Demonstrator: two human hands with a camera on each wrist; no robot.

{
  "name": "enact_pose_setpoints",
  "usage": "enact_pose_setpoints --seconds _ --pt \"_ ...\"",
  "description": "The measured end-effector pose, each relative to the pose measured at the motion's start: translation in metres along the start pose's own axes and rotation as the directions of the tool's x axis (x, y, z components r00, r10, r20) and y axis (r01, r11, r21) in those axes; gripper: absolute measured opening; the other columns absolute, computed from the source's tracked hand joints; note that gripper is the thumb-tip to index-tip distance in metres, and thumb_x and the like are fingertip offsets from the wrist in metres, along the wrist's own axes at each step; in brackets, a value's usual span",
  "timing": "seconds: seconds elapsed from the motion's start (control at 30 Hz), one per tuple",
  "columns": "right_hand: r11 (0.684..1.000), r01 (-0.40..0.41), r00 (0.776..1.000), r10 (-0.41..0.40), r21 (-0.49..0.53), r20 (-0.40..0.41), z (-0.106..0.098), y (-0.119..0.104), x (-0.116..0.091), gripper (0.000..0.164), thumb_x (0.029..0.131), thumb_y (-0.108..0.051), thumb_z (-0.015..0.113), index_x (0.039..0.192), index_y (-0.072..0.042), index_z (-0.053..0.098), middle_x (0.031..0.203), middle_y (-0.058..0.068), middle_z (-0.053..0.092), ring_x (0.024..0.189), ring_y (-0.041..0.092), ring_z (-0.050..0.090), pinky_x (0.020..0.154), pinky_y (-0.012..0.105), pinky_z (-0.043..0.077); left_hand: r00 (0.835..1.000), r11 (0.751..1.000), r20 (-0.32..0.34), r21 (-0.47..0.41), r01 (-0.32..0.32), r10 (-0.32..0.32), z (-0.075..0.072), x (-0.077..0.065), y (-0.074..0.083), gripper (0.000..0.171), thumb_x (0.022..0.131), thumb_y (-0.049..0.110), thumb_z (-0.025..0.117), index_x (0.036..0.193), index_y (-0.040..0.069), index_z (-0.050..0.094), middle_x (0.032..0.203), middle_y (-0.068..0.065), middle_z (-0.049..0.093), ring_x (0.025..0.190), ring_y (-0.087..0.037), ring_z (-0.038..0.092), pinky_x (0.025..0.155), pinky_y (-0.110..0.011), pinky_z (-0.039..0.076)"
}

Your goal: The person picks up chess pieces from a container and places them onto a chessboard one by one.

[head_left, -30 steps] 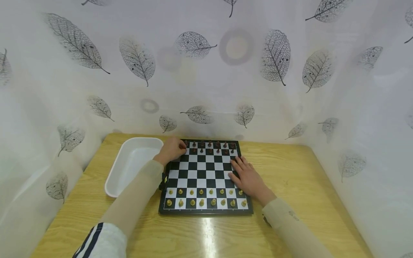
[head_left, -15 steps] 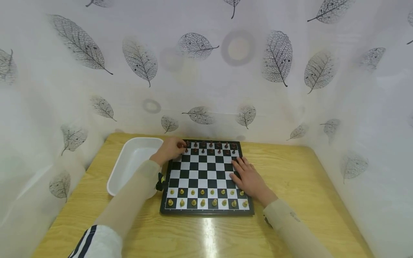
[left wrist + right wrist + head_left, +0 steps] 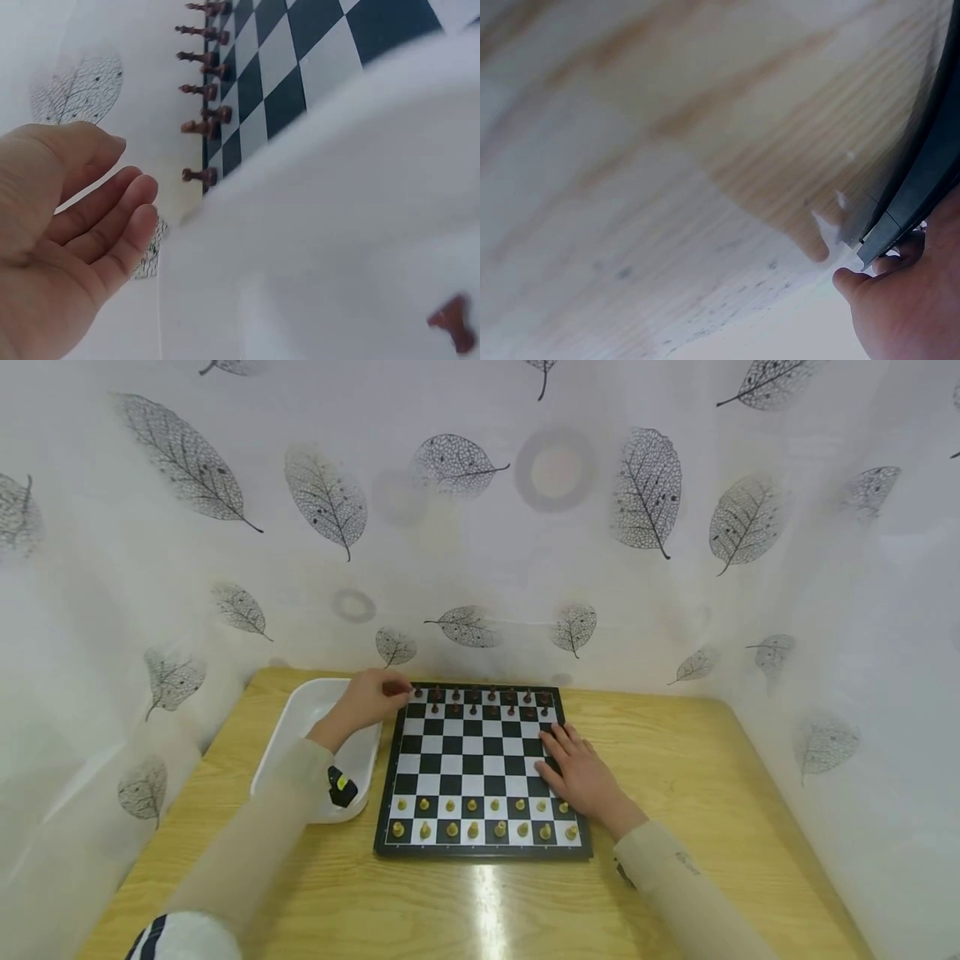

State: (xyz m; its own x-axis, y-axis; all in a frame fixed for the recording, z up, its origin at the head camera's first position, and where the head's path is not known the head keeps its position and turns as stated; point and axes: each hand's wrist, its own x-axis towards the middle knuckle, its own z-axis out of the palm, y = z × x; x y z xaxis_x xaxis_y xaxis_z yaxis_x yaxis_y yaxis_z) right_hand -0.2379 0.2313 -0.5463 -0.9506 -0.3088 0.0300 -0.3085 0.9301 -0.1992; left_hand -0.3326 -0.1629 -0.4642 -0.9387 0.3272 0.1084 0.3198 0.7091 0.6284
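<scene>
My left hand (image 3: 367, 700) hovers over the white tray's far right side, by the far left corner of the chessboard (image 3: 452, 766). Its fingers are loosely bent, apart from the thumb, and the left wrist view shows nothing between them. A dark red chess piece (image 3: 454, 324) lies inside the tray (image 3: 225, 247). Nearest the left fingertips stands a dark red rook (image 3: 199, 176) in the board's corner. My right hand (image 3: 588, 781) rests on the board's right edge, fingers spread. Two rows of dark red pieces (image 3: 492, 695) stand at the far side, two rows of yellow pieces (image 3: 472, 829) at the near side.
The board lies on a wooden table (image 3: 675, 760), with the white tray close along its left side. A leaf-patterned white curtain (image 3: 480, 568) encloses the table at the back and both sides.
My left hand has drawn back leftward from the board's far left corner to over the tray, uncovering the corner rook. The right hand stays in place on the board's edge.
</scene>
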Motion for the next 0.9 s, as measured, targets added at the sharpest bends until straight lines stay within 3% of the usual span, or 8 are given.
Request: enact_pose_setpoints --seconds 0.5,0.7,0.9 --pt "1.000 0.001 1.000 -0.001 -0.003 -0.003 0.004 0.004 0.001 0.073 0.110 -0.060 0.036 0.166 -0.014 0.032 0.175 0.015 0.023 0.164 0.039 0.015 0.128 0.062 0.025 0.999 0.999 0.047 0.026 -0.022 0.021 -0.024 -0.049 -0.030 0.021 0.099 0.016 0.072 0.117 0.006 0.076 0.112 -0.013 0.077 0.104 -0.029 0.068 0.095 -0.051 0.057" --pt "1.000 0.002 1.000 -0.002 -0.003 -0.002 0.004 0.004 0.001 0.073 0.110 -0.060 0.036 0.166 -0.013 0.032 0.175 0.015 0.023 0.164 0.039 0.015 0.128 0.062 0.024 0.996 0.999 0.085 0.033 -0.025 0.023 -0.026 -0.065 -0.042 0.020 0.096 0.015 0.075 0.114 0.006 0.077 0.108 -0.011 0.078 0.097 -0.024 0.068 0.088 -0.043 0.058" --pt "1.000 -0.002 1.000 0.002 0.000 -0.001 0.003 0.002 0.002 0.072 0.110 -0.059 0.036 0.166 -0.014 0.032 0.175 0.015 0.023 0.164 0.039 0.015 0.128 0.062 0.024 0.987 0.999 0.161 0.031 0.015 -0.020 -0.027 -0.079 -0.053 0.025 0.095 0.021 0.078 0.117 0.009 0.076 0.106 -0.006 0.076 0.093 -0.018 0.064 0.082 -0.033 0.054"
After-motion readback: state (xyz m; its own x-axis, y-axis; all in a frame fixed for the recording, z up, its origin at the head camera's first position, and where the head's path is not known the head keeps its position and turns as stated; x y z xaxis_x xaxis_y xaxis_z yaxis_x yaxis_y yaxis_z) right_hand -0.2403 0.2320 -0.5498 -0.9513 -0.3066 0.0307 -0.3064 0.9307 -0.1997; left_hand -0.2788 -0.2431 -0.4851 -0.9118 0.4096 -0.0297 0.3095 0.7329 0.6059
